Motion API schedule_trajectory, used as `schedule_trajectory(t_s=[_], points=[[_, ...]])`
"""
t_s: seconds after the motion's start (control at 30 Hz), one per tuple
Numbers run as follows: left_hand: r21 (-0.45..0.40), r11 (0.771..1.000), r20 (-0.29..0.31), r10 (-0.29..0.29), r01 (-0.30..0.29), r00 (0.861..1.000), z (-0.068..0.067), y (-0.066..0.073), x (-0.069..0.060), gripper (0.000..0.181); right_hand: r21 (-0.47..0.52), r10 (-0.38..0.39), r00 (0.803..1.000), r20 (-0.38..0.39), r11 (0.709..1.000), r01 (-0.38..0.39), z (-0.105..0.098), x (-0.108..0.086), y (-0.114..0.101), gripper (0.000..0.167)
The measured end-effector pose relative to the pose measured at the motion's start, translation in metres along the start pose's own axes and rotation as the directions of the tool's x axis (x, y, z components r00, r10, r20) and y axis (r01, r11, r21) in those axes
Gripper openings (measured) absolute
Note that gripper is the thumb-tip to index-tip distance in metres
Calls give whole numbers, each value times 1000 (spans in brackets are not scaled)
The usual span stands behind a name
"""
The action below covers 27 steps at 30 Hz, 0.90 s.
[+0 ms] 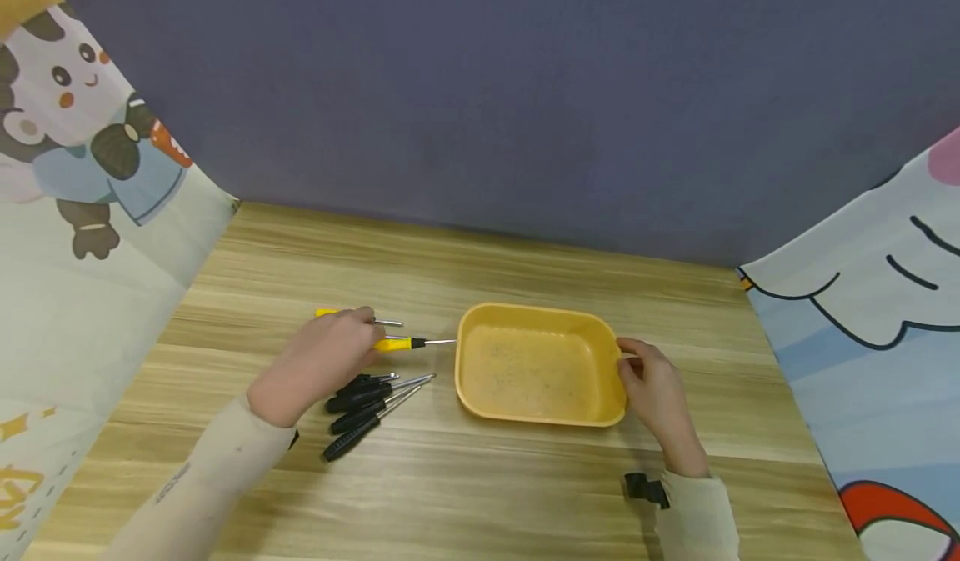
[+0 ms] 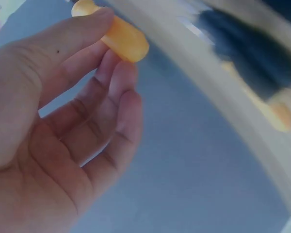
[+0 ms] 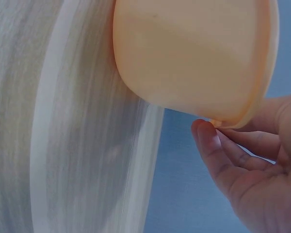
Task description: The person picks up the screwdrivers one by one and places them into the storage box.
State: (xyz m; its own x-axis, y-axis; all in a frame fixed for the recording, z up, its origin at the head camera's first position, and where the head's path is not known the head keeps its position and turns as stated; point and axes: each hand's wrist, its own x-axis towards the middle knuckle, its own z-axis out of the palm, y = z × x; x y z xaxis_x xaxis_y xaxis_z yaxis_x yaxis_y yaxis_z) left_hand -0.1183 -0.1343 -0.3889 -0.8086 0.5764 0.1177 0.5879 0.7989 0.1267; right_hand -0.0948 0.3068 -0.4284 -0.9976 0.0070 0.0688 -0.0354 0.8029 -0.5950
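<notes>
In the head view my left hand [image 1: 337,344] pinches a screwdriver [image 1: 393,344] by its yellow handle, the shaft pointing right toward a yellow plastic bin [image 1: 540,419]. The left wrist view shows the yellow handle [image 2: 128,41] between thumb and fingertips. Beyond that hand a second yellow-handled screwdriver [image 1: 388,323] lies partly hidden. Several black-handled screwdrivers [image 1: 360,398] are bunched just below it on the table. At the bin's right end, my right hand [image 1: 656,390] grips the rim between thumb and fingers, as the right wrist view [image 3: 254,170] also shows.
The wood-grain table [image 1: 525,494] runs back to a dark grey-blue partition [image 1: 487,102]. Cartoon-printed panels stand at the left [image 1: 97,236] and right [image 1: 862,294]. A black strap [image 1: 645,490] hangs at the right wrist.
</notes>
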Motion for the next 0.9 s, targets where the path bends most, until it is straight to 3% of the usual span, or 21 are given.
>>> schedule_trajectory(t_s=[0.23,0.43,0.67,0.9], points=[[-33,999,30,36,-35,999,-17,28,34,9,-10,-3,1000,-30,1000,3,1,1,2,33],[-48,997,72,57,-54,996,-21,51,67,12,-10,-1,1000,-21,1000,1,2,1,1,33],[-63,990,95,134,-128,986,-14,75,103,10,8,-20,999,-37,1000,20,5,2,2,32],[-79,982,151,184,-174,971,7,98,137,7,-3,-50,997,-65,999,50,5,1,1,31]])
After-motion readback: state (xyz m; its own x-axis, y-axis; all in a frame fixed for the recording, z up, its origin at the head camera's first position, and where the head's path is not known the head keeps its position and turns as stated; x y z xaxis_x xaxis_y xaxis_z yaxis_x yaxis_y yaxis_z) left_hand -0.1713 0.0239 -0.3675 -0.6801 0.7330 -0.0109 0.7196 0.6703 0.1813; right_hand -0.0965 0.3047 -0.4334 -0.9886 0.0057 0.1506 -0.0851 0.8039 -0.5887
